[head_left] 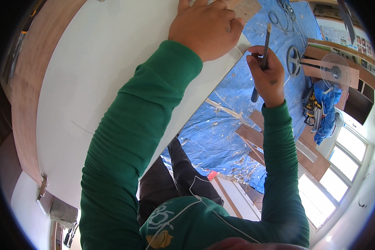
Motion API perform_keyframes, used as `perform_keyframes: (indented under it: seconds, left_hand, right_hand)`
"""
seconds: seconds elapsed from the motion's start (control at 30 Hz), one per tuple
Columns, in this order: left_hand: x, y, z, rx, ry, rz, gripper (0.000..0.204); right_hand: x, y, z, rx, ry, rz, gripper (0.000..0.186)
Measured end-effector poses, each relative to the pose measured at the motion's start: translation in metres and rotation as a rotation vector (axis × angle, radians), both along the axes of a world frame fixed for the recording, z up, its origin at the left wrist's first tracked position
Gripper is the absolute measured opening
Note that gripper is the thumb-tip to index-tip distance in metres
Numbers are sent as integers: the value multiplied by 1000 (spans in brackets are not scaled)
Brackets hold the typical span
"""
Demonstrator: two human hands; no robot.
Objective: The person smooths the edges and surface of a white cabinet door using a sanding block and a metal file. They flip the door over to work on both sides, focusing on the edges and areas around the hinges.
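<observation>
My left hand [206,31] rests palm down near the far corner of a white panel [100,54]. Its fingers are spread, with the tips partly cut off by the top of the picture, and I see nothing held in it. Just right of the panel's edge, my right hand [268,77] is closed around a slim dark tool [266,52] held nearly upright. That tool has a tan tip at the top and a rounded black lower end; its exact kind is unclear. A piece of light brown wood [246,9] shows beside my left hand.
Blue sheeting [221,133] covers the floor, with brown boards [254,137] lying on it. A standing fan [335,73] with a round base is at the right, near a yellow-and-black power tool [313,109]. A curved wooden edge [27,91] borders the panel on the left.
</observation>
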State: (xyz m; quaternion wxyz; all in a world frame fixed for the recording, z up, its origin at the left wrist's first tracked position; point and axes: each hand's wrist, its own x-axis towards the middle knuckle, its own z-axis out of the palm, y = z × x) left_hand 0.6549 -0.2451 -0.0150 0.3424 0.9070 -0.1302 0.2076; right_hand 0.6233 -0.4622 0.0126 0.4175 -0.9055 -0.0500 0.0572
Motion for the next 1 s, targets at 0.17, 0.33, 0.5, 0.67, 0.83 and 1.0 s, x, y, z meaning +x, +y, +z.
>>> perform_keyframes:
  seconds: [0.17,0.33,0.5,0.67,0.83,1.0]
  left_hand:
    - [0,1,2,7,25,-15,32]
    - [-1,2,-2,-30,-6,-17,34]
    - [-1,3,-7,9,-53,3,34]
    - [-1,3,-4,29,-50,1,33]
    - [-1,0,0,18,-22,15,33]
    - [-2,0,0,-1,-14,17,30]
  right_hand:
    - [4,1,-6,-151,-428,271,16]
    - [3,5,-2,-213,-484,353,23]
    - [6,7,-1,-299,-493,411,24]
    - [9,7,-11,-313,-613,365,21]
    - [12,-5,-20,-144,-470,-60,11]
    - [-11,-26,-19,204,108,-312,19]
